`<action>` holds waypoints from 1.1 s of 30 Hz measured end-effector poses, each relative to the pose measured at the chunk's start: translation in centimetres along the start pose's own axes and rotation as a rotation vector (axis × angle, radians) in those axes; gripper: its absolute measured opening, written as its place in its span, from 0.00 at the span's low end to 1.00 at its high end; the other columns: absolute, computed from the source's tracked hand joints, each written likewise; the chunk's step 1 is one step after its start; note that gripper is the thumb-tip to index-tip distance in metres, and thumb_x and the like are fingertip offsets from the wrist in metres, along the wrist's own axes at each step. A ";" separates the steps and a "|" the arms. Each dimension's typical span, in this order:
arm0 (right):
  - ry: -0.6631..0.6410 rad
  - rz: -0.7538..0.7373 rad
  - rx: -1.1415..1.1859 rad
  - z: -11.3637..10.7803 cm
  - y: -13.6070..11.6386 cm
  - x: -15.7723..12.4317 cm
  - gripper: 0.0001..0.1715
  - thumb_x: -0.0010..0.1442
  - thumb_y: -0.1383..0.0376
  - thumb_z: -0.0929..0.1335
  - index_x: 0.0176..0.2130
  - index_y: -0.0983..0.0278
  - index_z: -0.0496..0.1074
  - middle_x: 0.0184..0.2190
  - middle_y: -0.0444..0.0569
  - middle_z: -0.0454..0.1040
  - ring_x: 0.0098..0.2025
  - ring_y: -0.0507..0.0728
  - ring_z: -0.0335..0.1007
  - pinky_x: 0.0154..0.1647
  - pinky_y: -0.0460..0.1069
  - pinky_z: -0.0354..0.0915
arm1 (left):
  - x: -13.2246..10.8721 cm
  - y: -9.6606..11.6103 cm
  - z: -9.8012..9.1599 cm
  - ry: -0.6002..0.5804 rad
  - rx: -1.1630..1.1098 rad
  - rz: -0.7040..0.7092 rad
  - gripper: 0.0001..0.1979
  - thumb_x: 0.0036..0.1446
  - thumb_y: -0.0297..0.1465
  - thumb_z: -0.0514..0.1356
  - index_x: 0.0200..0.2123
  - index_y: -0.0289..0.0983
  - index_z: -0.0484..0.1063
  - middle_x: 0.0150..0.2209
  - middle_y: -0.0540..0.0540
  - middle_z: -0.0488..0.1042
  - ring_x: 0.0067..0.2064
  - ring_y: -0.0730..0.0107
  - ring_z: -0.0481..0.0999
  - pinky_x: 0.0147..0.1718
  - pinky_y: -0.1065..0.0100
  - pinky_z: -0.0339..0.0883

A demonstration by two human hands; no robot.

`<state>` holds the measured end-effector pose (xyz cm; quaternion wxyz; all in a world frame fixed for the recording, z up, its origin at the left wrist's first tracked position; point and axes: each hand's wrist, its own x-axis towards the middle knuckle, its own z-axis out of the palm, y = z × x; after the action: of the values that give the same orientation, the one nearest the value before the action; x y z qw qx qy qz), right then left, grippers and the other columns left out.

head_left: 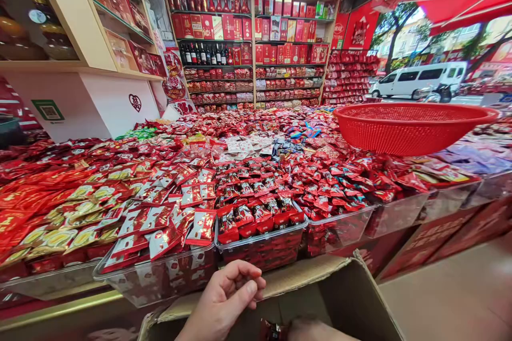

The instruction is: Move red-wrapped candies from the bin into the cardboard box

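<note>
My left hand (pixel 226 298) is above the near-left part of an open cardboard box (pixel 352 298). Its fingers curl loosely toward the thumb, and nothing shows between them. Down inside the box is my right hand (pixel 314 330), smeared by motion and cut off by the lower picture edge, so its fingers cannot be made out. Beside it, a dark-and-red wrapped packet (pixel 272 329) is partly visible; whether the hand grips it is unclear. Just beyond the box stands a clear plastic bin (pixel 262 242) with rows of similar red-and-black packets (pixel 262 210).
Bins heaped with red-and-white packets (pixel 160 224) and gold packets (pixel 76 218) extend leftward. A red plastic basket (pixel 412 130) rests on the heaps at right. Shelves of bottles and boxes (pixel 252 37) line the back. Floor (pixel 452 298) shows at lower right.
</note>
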<state>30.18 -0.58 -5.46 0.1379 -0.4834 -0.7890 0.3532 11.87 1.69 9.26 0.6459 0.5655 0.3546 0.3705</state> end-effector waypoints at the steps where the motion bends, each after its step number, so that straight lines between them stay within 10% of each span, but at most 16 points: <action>1: -0.018 -0.018 0.010 -1.8 -1.3 -0.3 0.12 0.47 0.70 0.66 0.15 0.63 0.69 0.11 0.42 0.59 0.16 0.49 0.57 0.17 0.43 0.50 | -0.1 0.0 0.1 0.013 0.021 0.006 0.12 0.52 0.39 0.60 0.36 0.37 0.72 0.34 0.44 0.76 0.36 0.68 0.73 0.32 0.69 0.66; 9: 0.245 -0.063 0.797 -9.7 -11.0 -1.9 0.18 0.53 0.53 0.65 0.27 0.65 0.59 0.21 0.41 0.62 0.21 0.47 0.55 0.22 0.43 0.54 | -0.4 -0.5 0.7 -0.083 0.226 0.187 0.31 0.49 0.50 0.56 0.53 0.41 0.61 0.35 0.46 0.74 0.34 0.66 0.73 0.34 0.68 0.66; 16: 0.514 -0.240 0.490 -9.9 -11.2 1.0 0.19 0.58 0.57 0.61 0.22 0.65 0.60 0.18 0.40 0.57 0.22 0.47 0.50 0.23 0.43 0.51 | -0.3 -0.5 1.0 -0.038 0.383 0.158 0.30 0.55 0.34 0.58 0.59 0.45 0.52 0.59 0.46 0.61 0.60 0.61 0.57 0.56 0.63 0.52; 22: 0.669 -0.241 0.427 -9.4 -11.1 1.2 0.20 0.60 0.58 0.59 0.20 0.65 0.58 0.17 0.40 0.57 0.20 0.47 0.51 0.21 0.43 0.51 | -0.7 0.4 0.8 -0.055 0.230 -0.010 0.30 0.55 0.35 0.58 0.60 0.49 0.53 0.62 0.46 0.53 0.47 0.60 0.71 0.42 0.65 0.67; 33: 0.634 -0.055 0.796 -9.7 -10.7 0.9 0.27 0.55 0.47 0.61 0.19 0.64 0.55 0.15 0.38 0.54 0.17 0.46 0.49 0.17 0.43 0.49 | -0.5 0.7 0.8 -0.110 0.126 -0.069 0.31 0.56 0.40 0.56 0.60 0.38 0.52 0.27 0.48 0.75 0.24 0.74 0.68 0.27 0.70 0.63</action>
<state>28.03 1.24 8.70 0.5532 -0.4559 -0.5253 0.4586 12.27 0.94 10.05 0.6401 0.6117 0.3606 0.2934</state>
